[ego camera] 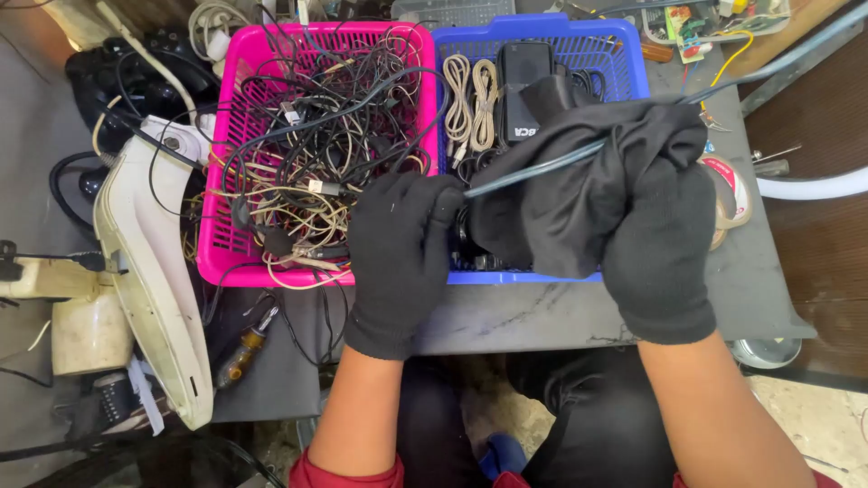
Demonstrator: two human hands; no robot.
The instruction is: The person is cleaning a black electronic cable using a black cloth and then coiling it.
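Observation:
Both my hands wear black knit gloves. My left hand (398, 248) pinches the near end of a long grey-blue cable (759, 70) that runs up to the right. My right hand (660, 244) grips a black cloth (561, 194) bunched around that cable, above the blue basket (624, 54). The cloth hides the stretch of cable inside it.
A pink basket (217, 244) full of tangled cables stands left of the blue basket, which holds coiled beige cords (472, 101) and a black adapter (524, 68). A cream plastic casing (149, 271) and a screwdriver (244, 348) lie at left, tape rolls (737, 194) at right.

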